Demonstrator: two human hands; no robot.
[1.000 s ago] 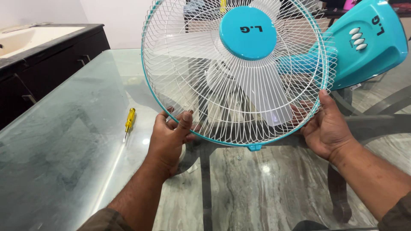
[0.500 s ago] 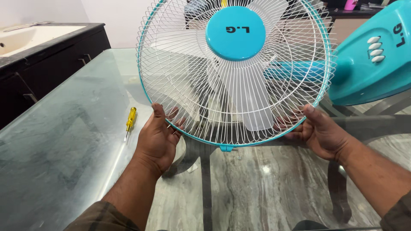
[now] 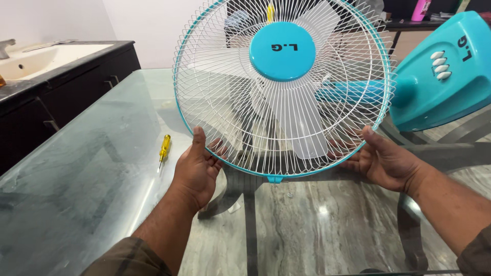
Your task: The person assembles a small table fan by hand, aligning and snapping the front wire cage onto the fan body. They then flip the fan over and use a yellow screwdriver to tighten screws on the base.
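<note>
A table fan lies tipped over the glass table, its round white wire guard with a turquoise rim and turquoise centre cap facing me. White blades show behind the wires. My left hand grips the guard's lower left rim. My right hand grips the lower right rim, fingers behind the wires. The fan's turquoise base with white buttons points up at the right.
A yellow-handled screwdriver lies on the glass left of my left hand. A dark cabinet with a pale sink runs along the far left. Through the glass I see the dark table frame and a marble floor.
The fan guard has turned so its small bottom clip moved leftward, and my hands have slid along the rim. The fan's base has shifted slightly at the right.
</note>
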